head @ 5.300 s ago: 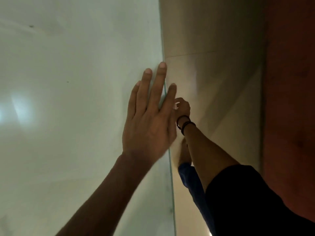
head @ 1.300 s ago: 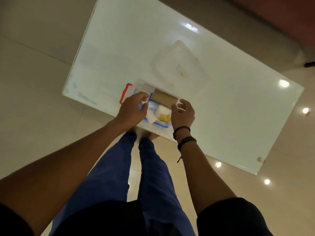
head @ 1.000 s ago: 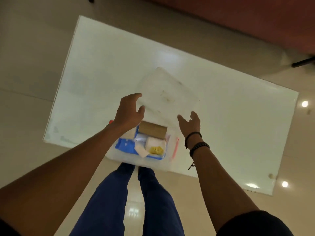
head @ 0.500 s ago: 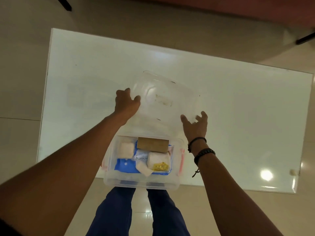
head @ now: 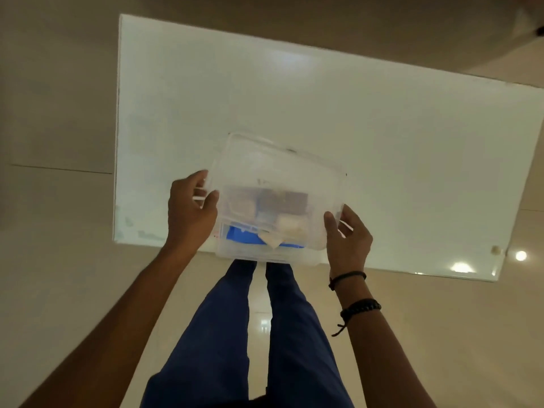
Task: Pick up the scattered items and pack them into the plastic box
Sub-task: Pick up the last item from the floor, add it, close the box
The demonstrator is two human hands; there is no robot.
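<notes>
The person is standing at the near edge of a pale worktop [head: 382,142], holding a clear lid [head: 282,178] over the plastic box [head: 265,254]. The left hand [head: 191,213] is gripping the lid's left short edge, fingers curled over its rim and thumb pressing from the near side. The right hand [head: 347,237] is pinching the lid's right near corner, half closed around the edge. The lid's long axis is running left to right, roughly matching the box beneath, but it is sitting skewed: its far edge is reaching well beyond the box while the box's near wall is showing uncovered. The box is lying directly below and between the two hands, at the worktop's near edge, with a blue packet [head: 244,235], a brown block [head: 285,203] and pale wrapped pieces inside. Seating the lid probably calls for drawing it toward the body and levelling it; both hands look equally close.
</notes>
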